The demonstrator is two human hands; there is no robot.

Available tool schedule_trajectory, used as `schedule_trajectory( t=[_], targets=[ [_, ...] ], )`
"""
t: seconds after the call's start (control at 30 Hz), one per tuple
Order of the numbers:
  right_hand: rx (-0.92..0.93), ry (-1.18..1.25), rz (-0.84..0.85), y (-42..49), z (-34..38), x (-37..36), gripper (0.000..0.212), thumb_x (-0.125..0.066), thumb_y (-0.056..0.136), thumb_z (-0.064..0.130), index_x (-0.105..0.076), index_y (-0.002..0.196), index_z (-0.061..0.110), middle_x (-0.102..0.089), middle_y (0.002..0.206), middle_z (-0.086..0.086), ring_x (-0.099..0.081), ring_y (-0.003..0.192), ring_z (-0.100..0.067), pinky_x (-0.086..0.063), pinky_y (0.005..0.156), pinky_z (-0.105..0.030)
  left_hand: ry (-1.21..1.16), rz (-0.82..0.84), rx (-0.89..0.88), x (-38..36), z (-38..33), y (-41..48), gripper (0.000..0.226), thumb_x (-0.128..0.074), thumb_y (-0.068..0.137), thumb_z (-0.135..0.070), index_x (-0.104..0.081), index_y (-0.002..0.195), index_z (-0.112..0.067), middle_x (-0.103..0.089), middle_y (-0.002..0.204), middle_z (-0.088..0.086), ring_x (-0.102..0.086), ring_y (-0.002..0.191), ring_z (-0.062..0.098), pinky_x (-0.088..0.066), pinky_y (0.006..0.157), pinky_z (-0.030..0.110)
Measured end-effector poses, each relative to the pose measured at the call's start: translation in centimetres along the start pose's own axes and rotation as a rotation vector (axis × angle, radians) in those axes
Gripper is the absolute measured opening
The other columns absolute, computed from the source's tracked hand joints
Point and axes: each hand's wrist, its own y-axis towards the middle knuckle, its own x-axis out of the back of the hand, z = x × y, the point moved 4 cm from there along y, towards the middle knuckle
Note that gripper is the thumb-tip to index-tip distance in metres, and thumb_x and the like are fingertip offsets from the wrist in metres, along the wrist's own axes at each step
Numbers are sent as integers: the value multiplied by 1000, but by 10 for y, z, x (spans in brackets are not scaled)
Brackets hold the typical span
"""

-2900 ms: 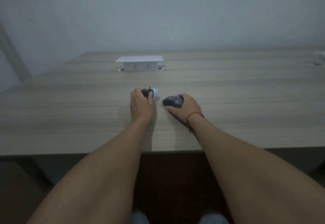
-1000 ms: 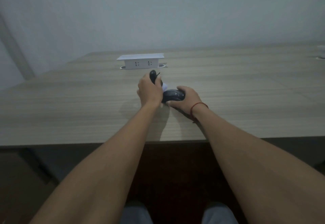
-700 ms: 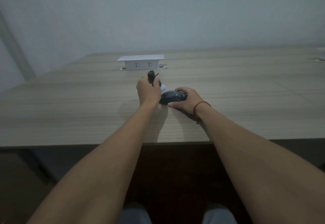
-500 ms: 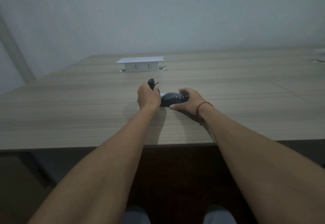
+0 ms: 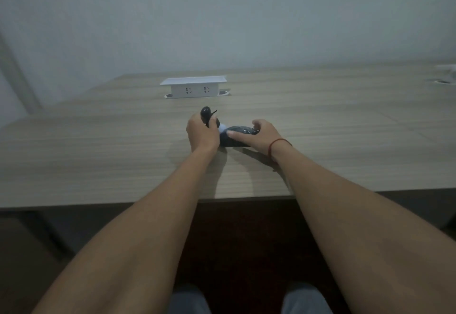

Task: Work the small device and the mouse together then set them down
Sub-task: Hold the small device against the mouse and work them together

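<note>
One small black rounded device sits gripped in the closed left hand; the right hand clasps one dark oval mouse on the wooden table.

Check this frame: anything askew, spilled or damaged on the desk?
Nothing stands out. The left hand grips the small device upright; the right hand covers the mouse on the desk. The white socket box sits square. No spill or damage shows.
</note>
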Motion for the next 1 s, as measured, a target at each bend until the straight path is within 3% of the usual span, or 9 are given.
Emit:
schedule_trajectory(
  t=[0.1, 0.2, 0.33, 0.47, 0.57, 0.67, 0.83, 0.93, 1.0],
  targets=[
    [-29, -237, -265, -4, 2, -5, 112, -56, 47, 87, -43, 130, 13, -48, 130, -9, -44, 120, -28, -43, 95, -45, 86, 8, 25, -3, 6, -3, 31, -54, 95, -24, -59, 113, 1, -62, 118, 18, -60, 110, 31, -47, 91, 36],
    [-19, -328, -366, -4, 2, -6, 113, -53, 45, 89, -44, 127, 13, -51, 126, -9, -44, 117, -28, -41, 90, -44, 96, -3, 16, -4, 3, 1, 32, -53, 95, -23, -57, 115, 2, -60, 121, 19, -58, 112, 32, -47, 92, 36],
    [34, -93, -267, 1, -3, -5, 112, -70, 45, 77, -39, 134, 17, -53, 130, -8, -51, 115, -27, -50, 89, -43, -66, -26, -24, -4, -8, 2, 30, -54, 95, -24, -59, 112, 0, -62, 114, 14, -59, 106, 27, -45, 86, 30],
    [82, 57, -175, 0, -4, -3, 104, -76, 46, 67, -44, 132, 17, -55, 126, -5, -53, 97, -17, -48, 60, -14, -56, 44, -136, -10, -10, -9, 26, -54, 95, -24, -59, 105, -1, -60, 102, 10, -58, 98, 26, -47, 84, 33],
    [92, -110, -181, -3, 0, -4, 93, -65, 39, 83, -58, 103, 16, -61, 109, -6, -54, 89, -16, -51, 75, -30, 63, 17, -97, -5, -1, -5, 32, -51, 96, -25, -56, 112, 3, -60, 115, 19, -57, 109, 31, -45, 90, 37],
    [72, -322, -201, -4, 4, -4, 89, -56, 35, 90, -60, 89, 20, -58, 99, -5, -56, 92, -22, -53, 80, -42, -22, 31, -150, 1, -6, 0, 28, -54, 94, -26, -60, 104, 0, -64, 103, 14, -60, 97, 27, -46, 81, 31],
    [79, -76, -156, -6, -1, -4, 114, -78, 39, 70, -45, 132, 12, -53, 131, -7, -52, 113, -24, -47, 90, -34, 90, 87, -157, 5, 4, -3, 27, -56, 94, -25, -61, 101, 0, -64, 104, 17, -59, 94, 27, -49, 80, 35],
    [134, 14, -119, -7, -2, -3, 88, -85, 49, 53, -52, 120, 14, -56, 99, 6, -51, 80, -4, -39, 66, -15, 2, 54, -226, 9, -1, -5, 24, -59, 92, -25, -63, 97, -2, -65, 95, 12, -57, 83, 19, -43, 72, 24],
    [136, 19, -74, -8, -2, -3, 75, -86, 53, 47, -54, 114, 15, -48, 85, 13, -46, 73, -1, -36, 58, -13, -52, 48, -269, 9, -6, -12, 21, -61, 90, -25, -64, 94, -4, -63, 85, 4, -57, 79, 16, -41, 65, 16]
  ],
)
